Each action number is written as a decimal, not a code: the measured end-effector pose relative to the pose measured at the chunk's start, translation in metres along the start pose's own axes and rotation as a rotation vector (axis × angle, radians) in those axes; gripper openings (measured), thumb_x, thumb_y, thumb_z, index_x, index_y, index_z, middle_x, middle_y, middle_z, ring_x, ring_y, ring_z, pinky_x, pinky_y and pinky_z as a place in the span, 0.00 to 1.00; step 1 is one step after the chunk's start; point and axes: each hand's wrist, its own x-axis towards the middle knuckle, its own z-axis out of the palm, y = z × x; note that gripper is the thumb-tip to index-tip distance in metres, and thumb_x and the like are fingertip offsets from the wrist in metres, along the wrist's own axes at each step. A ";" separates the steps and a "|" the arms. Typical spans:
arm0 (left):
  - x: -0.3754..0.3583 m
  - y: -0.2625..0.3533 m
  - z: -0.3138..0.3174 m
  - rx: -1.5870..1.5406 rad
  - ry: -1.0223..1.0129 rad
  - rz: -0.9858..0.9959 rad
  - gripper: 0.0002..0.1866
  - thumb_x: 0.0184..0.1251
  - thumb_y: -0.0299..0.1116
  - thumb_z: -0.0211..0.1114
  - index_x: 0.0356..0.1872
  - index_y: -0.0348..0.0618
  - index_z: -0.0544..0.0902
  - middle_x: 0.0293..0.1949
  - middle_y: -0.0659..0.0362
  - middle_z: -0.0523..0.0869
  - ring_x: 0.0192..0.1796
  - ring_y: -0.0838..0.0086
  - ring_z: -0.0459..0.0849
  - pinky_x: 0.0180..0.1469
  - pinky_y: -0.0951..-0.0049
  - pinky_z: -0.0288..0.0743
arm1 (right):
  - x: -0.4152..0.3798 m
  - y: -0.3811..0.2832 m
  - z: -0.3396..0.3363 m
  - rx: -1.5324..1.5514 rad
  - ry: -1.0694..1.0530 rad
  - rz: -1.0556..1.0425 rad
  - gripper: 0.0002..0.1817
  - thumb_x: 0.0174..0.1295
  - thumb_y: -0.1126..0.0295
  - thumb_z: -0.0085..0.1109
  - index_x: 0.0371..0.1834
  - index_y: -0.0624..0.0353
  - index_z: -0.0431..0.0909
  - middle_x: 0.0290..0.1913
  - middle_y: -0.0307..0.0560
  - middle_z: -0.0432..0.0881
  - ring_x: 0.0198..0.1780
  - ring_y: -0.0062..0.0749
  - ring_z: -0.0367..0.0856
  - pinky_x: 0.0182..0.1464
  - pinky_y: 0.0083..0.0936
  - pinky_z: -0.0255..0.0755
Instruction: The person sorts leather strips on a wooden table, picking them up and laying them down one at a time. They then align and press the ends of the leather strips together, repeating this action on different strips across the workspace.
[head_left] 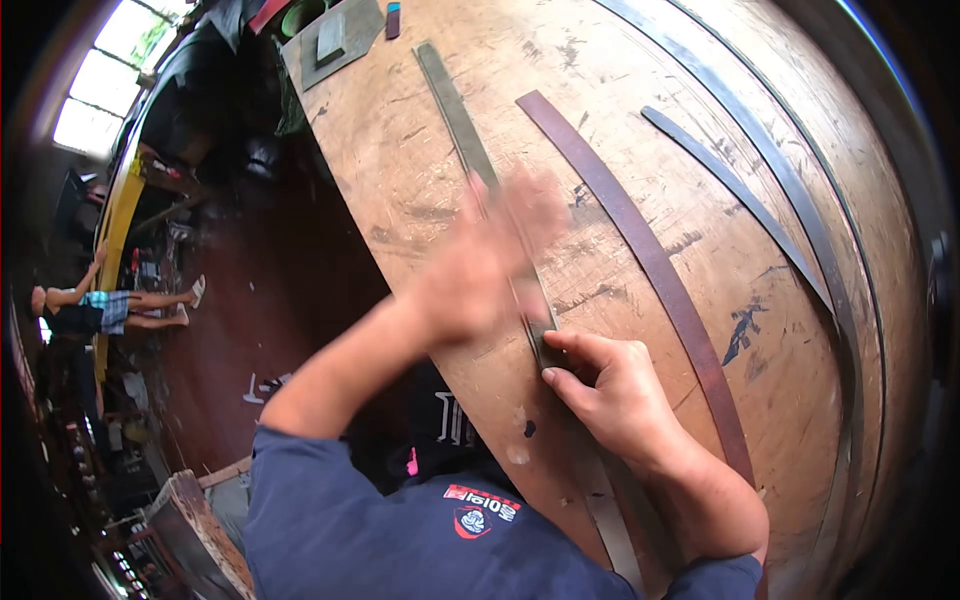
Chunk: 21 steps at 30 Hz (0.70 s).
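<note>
A long, narrow olive-green strap (455, 115) lies along the worktable and runs back toward my body, partly covered by my hands. My left hand (490, 255) is over its middle, smeared by motion, so I cannot make out how the fingers are set. Lower down, my right hand (610, 385) pinches the strap between thumb and forefinger, with the other fingers curled in. To the right of both hands lies a wide brown leather strap (640, 230), apart from them.
The scratched wooden worktable (400, 190) has a grey slab (335, 42) and a small dark piece (393, 20) at its far end. A short dark strap (735, 190) and a long grey strap (760, 140) lie on the right. Another person (110, 305) is off to the left.
</note>
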 end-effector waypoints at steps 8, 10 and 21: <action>-0.016 -0.021 -0.001 0.192 -0.240 0.105 0.46 0.67 0.71 0.46 0.79 0.54 0.55 0.81 0.56 0.51 0.82 0.56 0.47 0.77 0.36 0.36 | -0.002 -0.001 -0.002 -0.043 -0.014 -0.027 0.18 0.59 0.73 0.66 0.52 0.67 0.82 0.32 0.60 0.86 0.35 0.45 0.87 0.40 0.35 0.78; 0.000 -0.073 -0.006 0.281 -0.165 -0.020 0.40 0.72 0.59 0.52 0.80 0.54 0.55 0.81 0.56 0.50 0.82 0.57 0.45 0.78 0.39 0.39 | -0.002 -0.002 -0.002 -0.055 -0.021 0.007 0.19 0.58 0.72 0.66 0.52 0.67 0.82 0.32 0.59 0.85 0.35 0.40 0.87 0.40 0.32 0.78; 0.040 -0.073 0.009 0.312 0.147 -0.629 0.42 0.76 0.61 0.43 0.77 0.36 0.56 0.80 0.45 0.51 0.81 0.54 0.48 0.79 0.46 0.39 | 0.048 -0.009 0.002 -0.171 0.005 -0.066 0.19 0.59 0.69 0.66 0.53 0.64 0.83 0.39 0.58 0.87 0.40 0.40 0.87 0.47 0.31 0.79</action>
